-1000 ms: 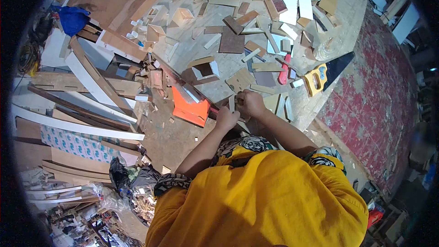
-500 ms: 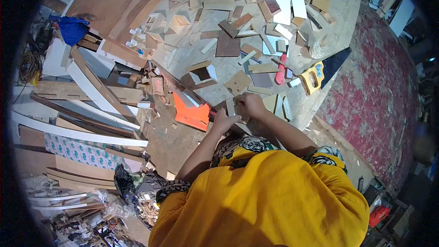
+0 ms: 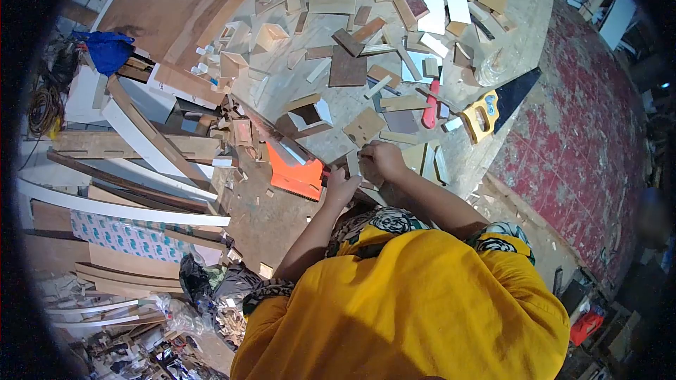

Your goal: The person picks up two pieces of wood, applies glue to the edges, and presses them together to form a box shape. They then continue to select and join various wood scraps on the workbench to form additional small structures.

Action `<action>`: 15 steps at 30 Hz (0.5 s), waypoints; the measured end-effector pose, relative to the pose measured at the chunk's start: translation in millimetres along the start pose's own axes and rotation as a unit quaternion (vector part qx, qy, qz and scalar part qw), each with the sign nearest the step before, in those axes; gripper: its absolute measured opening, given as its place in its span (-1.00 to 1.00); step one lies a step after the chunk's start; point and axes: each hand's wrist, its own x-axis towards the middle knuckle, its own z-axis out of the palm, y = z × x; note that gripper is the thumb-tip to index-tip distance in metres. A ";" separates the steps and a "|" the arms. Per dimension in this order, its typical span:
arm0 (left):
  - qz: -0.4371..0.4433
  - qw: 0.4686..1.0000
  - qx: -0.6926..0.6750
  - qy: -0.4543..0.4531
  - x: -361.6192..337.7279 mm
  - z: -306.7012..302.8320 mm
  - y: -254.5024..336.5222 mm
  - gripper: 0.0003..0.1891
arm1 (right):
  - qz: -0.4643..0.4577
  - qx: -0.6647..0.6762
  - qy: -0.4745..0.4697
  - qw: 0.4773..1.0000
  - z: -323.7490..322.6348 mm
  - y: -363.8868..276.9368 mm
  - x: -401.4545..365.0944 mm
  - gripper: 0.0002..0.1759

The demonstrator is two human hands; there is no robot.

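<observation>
My left hand (image 3: pixel 343 186) and my right hand (image 3: pixel 385 160) meet at the near edge of a wooden workbench (image 3: pixel 493 42). Between them stands a small pale wood strip (image 3: pixel 354 162), upright, which both hands touch. The right hand's fingers curl over the strip's right side. The left hand presses at its lower left, beside an orange plastic block (image 3: pixel 296 174). Something thin and pink shows between the orange block and the left hand; I cannot tell what it is. My yellow garment fills the lower frame.
Several wood offcuts cover the bench, with a small open wooden box (image 3: pixel 310 111). A yellow-handled handsaw (image 3: pixel 493 109) lies at the bench's right edge, a red-handled tool (image 3: pixel 431 109) beside it. Long boards and white strips (image 3: pixel 134 134) pile at left. Red patterned floor (image 3: pixel 584 141) lies right.
Both hands stay together on the strip, shifting only slightly. The view has drifted a little, so the bench sits a bit higher in frame.
</observation>
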 end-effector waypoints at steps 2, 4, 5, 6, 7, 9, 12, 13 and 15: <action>-0.001 0.999 -0.034 0.003 -6.7 -4.7 12.8 -0.67 | 0.001 0.001 -0.001 1.000 0.9 0.0 0.2 -0.78; -0.003 0.998 -0.069 0.006 -9.0 -5.0 14.8 -0.67 | -0.001 0.014 0.013 1.000 2.2 0.1 -0.1 -0.77; 0.000 0.996 -0.093 0.014 -8.4 -3.8 11.2 -0.68 | 0.000 0.014 0.012 1.000 2.3 0.7 -0.7 -0.77; 0.002 0.993 -0.117 0.022 -7.9 -2.4 6.5 -0.68 | -0.001 0.005 0.012 1.000 -1.3 -2.5 -0.8 -0.77; 0.000 0.993 -0.117 0.021 -6.8 -0.9 -0.3 -0.68 | -0.001 -0.003 0.011 1.000 -4.2 -5.1 -1.0 -0.77; -0.019 0.991 -0.132 0.020 -5.4 -1.2 -8.7 -0.70 | 0.000 0.004 0.010 1.000 -6.1 -6.4 -1.0 -0.77; -0.018 0.978 -0.205 0.022 -9.6 -3.4 -9.5 -0.71 | 0.001 0.014 0.011 1.000 -8.2 -7.9 -1.6 -0.76; -0.019 0.978 -0.204 0.021 -10.6 -4.6 -7.9 -0.71 | 0.000 0.017 0.013 1.000 -8.5 -8.6 -2.1 -0.76; 0.038 0.997 -0.057 0.039 -13.6 -6.1 -5.3 -0.72 | -0.001 0.019 0.008 1.000 -8.9 -9.3 -1.9 -0.76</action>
